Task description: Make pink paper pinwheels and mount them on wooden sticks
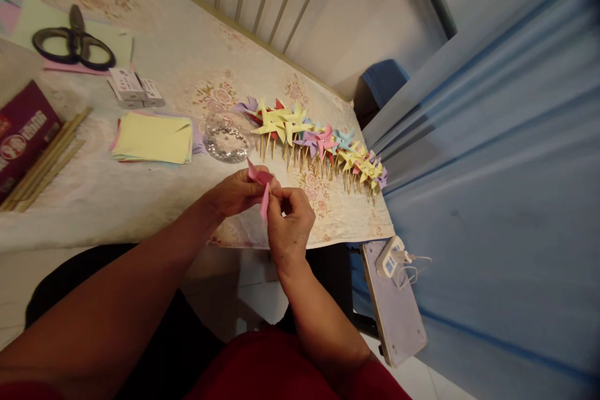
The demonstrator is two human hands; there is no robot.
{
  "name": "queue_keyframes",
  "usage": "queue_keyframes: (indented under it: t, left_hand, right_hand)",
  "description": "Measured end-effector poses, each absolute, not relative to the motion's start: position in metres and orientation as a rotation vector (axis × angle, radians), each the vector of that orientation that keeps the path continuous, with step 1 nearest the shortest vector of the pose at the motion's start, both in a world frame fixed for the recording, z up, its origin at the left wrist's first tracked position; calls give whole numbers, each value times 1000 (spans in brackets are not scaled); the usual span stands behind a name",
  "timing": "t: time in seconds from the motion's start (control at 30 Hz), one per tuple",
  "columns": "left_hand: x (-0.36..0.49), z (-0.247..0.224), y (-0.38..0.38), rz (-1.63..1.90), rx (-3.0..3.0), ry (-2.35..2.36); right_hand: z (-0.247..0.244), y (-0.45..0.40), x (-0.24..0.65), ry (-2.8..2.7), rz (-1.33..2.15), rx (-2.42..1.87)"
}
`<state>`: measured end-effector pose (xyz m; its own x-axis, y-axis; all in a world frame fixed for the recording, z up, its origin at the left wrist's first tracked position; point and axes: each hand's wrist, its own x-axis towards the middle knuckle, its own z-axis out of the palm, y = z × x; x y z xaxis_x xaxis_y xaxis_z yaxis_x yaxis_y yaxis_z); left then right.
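Note:
My left hand (pixel 237 194) is closed on a folded pink paper pinwheel (pixel 264 179), held above the table's near edge. Against the paper's middle, the fingertips of my right hand (pixel 291 228) are pinched together. Whatever small thing they grip is too small to make out. Just beyond my hands stands a clear dish (pixel 227 142) of small shiny metal pieces. Finished paper pinwheels (pixel 323 140) in yellow, pink, purple, blue and red, on thin sticks, lie in a long overlapping row to the right. A stack of coloured paper squares (pixel 152 137), yellow on top, lies left of the dish.
Dark-handled scissors (pixel 75 44) lie on paper sheets at the far left, near small white boxes (pixel 134 87). A purple box (pixel 25 137) and several sticks (pixel 51 165) are nearer. Off the table's right end, a power strip (pixel 391 257) sits on a small stand (pixel 398 319) beside a blue curtain (pixel 492 200).

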<state>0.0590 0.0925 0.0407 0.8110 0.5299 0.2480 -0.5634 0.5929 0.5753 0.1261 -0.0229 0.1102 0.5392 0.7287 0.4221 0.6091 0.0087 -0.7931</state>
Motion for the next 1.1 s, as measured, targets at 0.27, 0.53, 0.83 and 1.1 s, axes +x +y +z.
queue_keyframes:
  t: [0.27,0.53,0.83,1.1]
  left_hand:
    - [56,52,91,611,755,-30]
    - [58,49,97,710,759,80]
    - [56,53,103,736,774,57]
    - [54,47,108,764,723,117]
  right_hand:
    - [108,-19,138,-1011,204,-1679]
    - [86,-7,193,-638,612,-1486]
    - [60,-18,244,-238,804,-1375]
    - [16,-44,271,-587,-110,-2008]
